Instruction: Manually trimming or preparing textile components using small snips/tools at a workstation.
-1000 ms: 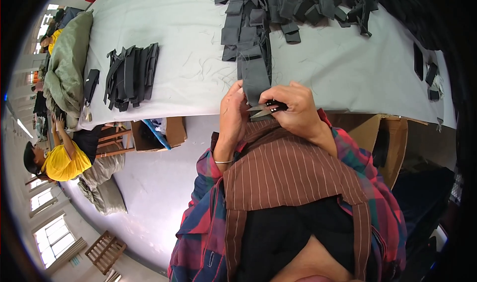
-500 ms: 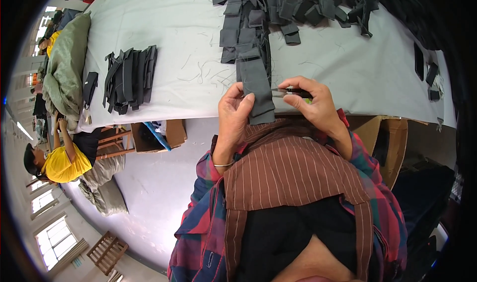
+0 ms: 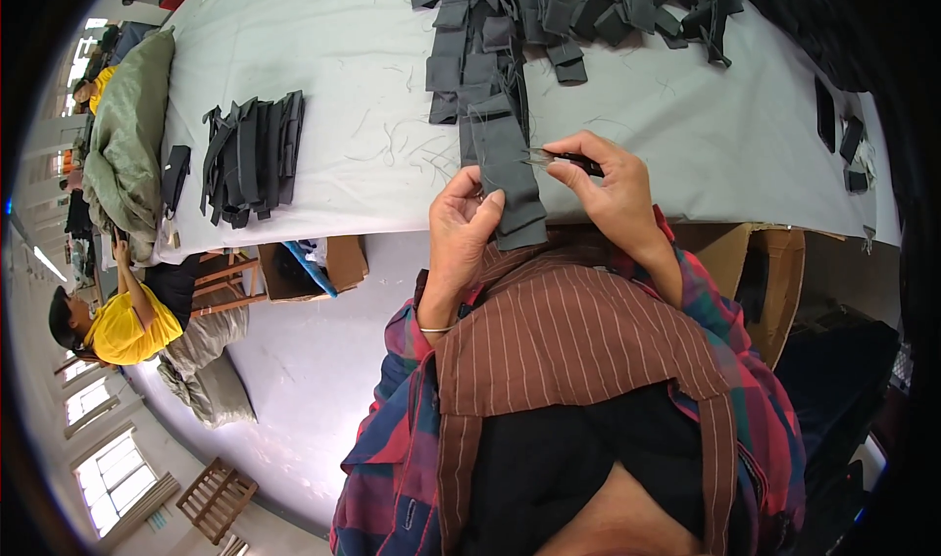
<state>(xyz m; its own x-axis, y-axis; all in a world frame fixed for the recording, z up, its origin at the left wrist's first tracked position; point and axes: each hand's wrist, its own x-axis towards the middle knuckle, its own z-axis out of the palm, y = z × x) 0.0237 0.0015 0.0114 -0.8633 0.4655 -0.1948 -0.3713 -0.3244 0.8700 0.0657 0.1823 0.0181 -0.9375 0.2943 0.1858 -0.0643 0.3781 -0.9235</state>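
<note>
A dark grey fabric strip (image 3: pixel 505 154) hangs a little over the table's front edge. My left hand (image 3: pixel 459 228) pinches its left side between thumb and fingers. In my right hand (image 3: pixel 616 192) is a pair of black-handled thread snips (image 3: pixel 580 161), their metal tips at the strip's right edge. Whether the blades touch fabric or a thread I cannot tell. Beyond the held strip, a chain of similar grey pieces (image 3: pixel 448 74) runs toward the far side of the table.
More grey pieces (image 3: pixel 613 22) lie heaped at the far side. On the left stands a stack of dark strips (image 3: pixel 253 154); loose threads dot the white tabletop (image 3: pixel 343 56). Cardboard boxes (image 3: pixel 345 262) sit below the edge. A person in yellow (image 3: pixel 132 331) works at far left.
My right hand has moved slightly away from me, bringing the snips' tips up to the strip's right edge. My left hand keeps its pinch, with the strip shifted very little.
</note>
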